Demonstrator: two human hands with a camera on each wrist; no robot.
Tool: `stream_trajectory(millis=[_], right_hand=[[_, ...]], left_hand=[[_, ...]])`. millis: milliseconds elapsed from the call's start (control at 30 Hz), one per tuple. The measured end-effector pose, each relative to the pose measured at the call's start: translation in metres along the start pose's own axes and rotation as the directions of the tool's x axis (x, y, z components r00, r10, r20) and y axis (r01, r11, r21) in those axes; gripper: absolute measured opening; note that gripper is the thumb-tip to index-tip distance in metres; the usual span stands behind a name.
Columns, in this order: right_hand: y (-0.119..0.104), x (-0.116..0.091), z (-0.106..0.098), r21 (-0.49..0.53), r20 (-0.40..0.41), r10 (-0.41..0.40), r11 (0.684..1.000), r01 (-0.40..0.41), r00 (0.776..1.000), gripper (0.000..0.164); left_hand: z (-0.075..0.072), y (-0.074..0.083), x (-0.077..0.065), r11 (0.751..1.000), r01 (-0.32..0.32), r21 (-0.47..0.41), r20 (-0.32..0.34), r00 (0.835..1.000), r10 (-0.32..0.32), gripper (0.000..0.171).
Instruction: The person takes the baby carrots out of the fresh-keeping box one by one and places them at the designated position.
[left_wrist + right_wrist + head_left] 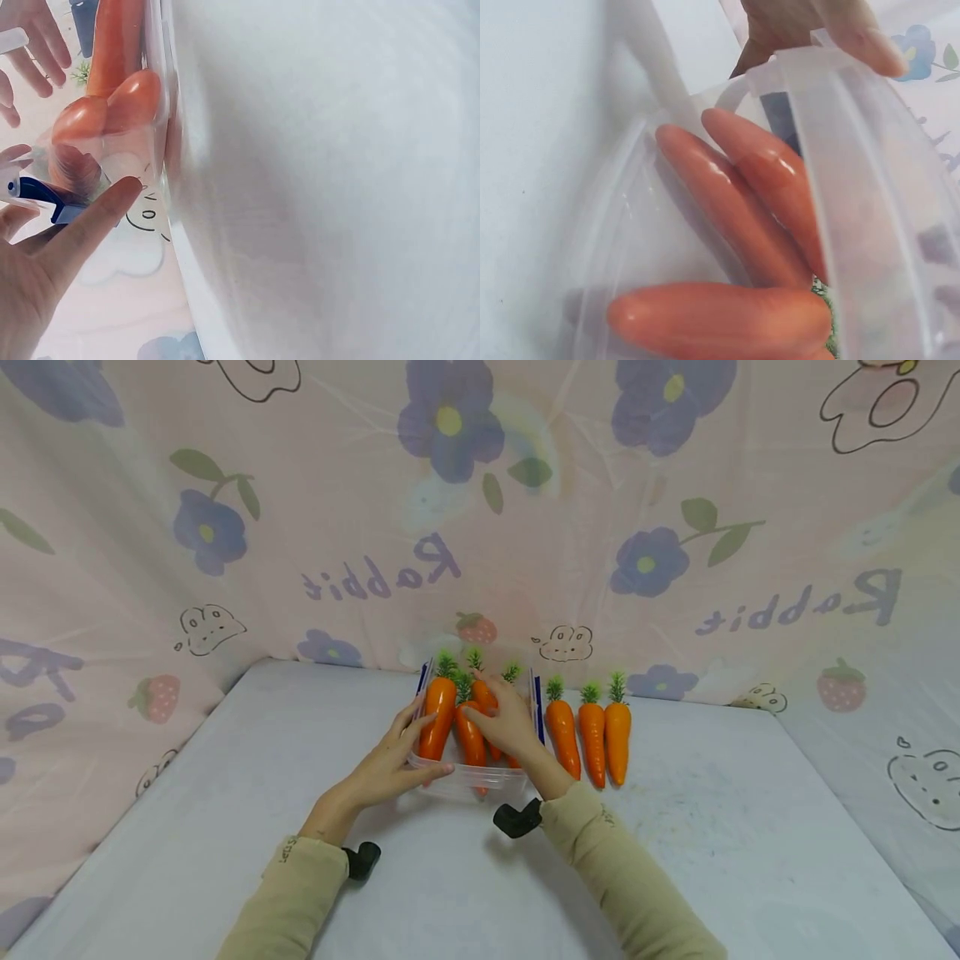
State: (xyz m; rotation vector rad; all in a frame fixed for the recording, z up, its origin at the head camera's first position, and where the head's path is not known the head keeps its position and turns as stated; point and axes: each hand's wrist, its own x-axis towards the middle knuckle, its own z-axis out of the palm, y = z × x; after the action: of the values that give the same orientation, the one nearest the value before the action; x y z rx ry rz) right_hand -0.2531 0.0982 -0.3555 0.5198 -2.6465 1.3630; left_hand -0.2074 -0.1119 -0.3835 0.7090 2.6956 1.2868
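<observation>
A clear plastic box (487,777) with blue side clips (538,710) holds several orange toy carrots (437,718) with green tufts at the far end. At the box's left side and front corner rests my left hand (386,768), thumb stretched along the front rim. In the left wrist view that thumb lies straight beside a blue clip (64,206). My right hand (510,718) reaches over the box from the right, its fingers spread above the carrots; no carrot clearly shows in its grasp. Carrots (720,319) lie against the clear wall in the right wrist view.
Three more carrots (592,743) lie side by side on the white table (720,827), just right of the box. A printed curtain (525,552) with flowers and rabbits hangs behind. A black wrist mount (517,818) sticks out from each sleeve.
</observation>
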Motion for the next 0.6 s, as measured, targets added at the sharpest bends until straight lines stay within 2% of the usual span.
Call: stream_trajectory(millis=[267,433,600], right_hand=[[0.0002,0.0006,0.0044,-0.105,0.144,0.019,0.994,-0.004,0.989,0.065],[0.0011,-0.0001,0.0050,-0.153,0.193,0.043,0.988,-0.014,0.980,0.067],[0.0008,-0.0016,0.0054,-0.214,0.266,0.112,0.975,-0.055,0.957,0.071]], left_hand=[[-0.0007,0.0020,-0.0010,1.000,0.011,-0.003,0.002,1.000,-0.011,0.088],[-0.0010,0.0038,-0.0020,1.000,0.017,-0.006,0.012,1.000,-0.017,0.088],[-0.0012,0.0045,-0.0016,1.000,0.017,-0.017,0.015,1.000,-0.016,0.087]])
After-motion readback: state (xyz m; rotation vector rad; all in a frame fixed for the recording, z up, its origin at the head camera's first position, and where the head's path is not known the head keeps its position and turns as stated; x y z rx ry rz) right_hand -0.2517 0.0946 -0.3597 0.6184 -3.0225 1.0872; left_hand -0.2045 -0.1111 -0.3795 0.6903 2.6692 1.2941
